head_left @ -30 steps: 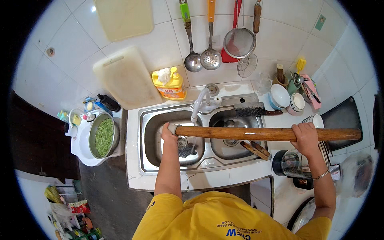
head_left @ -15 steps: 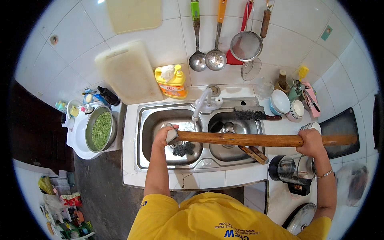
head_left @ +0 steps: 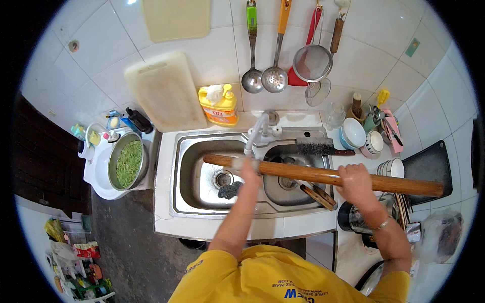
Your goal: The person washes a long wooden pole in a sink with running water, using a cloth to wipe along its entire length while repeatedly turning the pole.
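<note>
A long wooden rolling pin (head_left: 303, 172) spans the double sink at a slant, its left end over the left basin and its right end past the counter's bowls. My right hand (head_left: 355, 183) is wrapped round it right of the sink. Nearer its left end, my left hand (head_left: 247, 174) closes on a pale sponge or cloth (head_left: 237, 162) pressed round the wood; motion blurs both. The white faucet (head_left: 257, 134) stands just behind that hand. Below the pin, a dark scouring pad (head_left: 230, 190) lies in the left basin (head_left: 189, 174).
A cleaver (head_left: 316, 148) lies along the sink's back right edge. Wooden-handled tools (head_left: 319, 197) rest at the right basin's front. Bowls (head_left: 353, 132) and a black cutting board (head_left: 429, 169) stand right. A pot of green beans (head_left: 130, 164) and a yellow detergent jug (head_left: 219, 106) are left.
The left hand and the pale sponge or cloth have slid right from the pin's left end, baring it. My right hand and the pin have shifted left, and the pin now tilts down rightward.
</note>
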### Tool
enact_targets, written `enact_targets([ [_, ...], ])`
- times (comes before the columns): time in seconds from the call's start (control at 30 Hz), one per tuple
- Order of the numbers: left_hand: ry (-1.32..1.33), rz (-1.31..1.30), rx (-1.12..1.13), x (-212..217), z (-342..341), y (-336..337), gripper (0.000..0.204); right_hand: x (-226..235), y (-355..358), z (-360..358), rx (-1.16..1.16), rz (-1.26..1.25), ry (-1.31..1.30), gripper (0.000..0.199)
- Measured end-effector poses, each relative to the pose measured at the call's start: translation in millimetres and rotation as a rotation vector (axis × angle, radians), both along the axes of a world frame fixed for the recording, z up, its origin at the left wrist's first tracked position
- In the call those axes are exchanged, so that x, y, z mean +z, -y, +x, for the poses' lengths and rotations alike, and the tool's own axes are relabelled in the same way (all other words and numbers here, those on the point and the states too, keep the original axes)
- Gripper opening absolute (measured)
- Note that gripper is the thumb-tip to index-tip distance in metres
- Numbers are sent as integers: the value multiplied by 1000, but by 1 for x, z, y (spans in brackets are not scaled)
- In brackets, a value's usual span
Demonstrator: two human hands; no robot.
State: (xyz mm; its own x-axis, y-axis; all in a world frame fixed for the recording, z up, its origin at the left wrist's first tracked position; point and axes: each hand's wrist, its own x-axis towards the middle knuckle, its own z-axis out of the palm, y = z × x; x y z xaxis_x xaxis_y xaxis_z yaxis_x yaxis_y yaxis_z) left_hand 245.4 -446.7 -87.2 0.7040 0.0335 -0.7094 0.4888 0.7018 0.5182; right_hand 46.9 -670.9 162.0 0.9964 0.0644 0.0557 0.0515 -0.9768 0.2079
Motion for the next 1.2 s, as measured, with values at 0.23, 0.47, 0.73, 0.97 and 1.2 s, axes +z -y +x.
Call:
enact_targets([
  [0.23,-40,25,139,-42,-9,19,65,-30,-20,9,-8,64,-87,32],
  [0.47,214,-394,163,-15,78,-118,33,53,37,-13,-340,499,-705,56],
  [0.73,-19,-130,237,17,63,-108,45,64,28,-3,-258,296,-468,49],
  [0.97,-192,86,135,0,13,-27,41,30,-7,23,-132,86,-451,44],
  [1.2,-175,-127,92,43,-49,64,59,-36,-54,59,-84,112,-364,38],
])
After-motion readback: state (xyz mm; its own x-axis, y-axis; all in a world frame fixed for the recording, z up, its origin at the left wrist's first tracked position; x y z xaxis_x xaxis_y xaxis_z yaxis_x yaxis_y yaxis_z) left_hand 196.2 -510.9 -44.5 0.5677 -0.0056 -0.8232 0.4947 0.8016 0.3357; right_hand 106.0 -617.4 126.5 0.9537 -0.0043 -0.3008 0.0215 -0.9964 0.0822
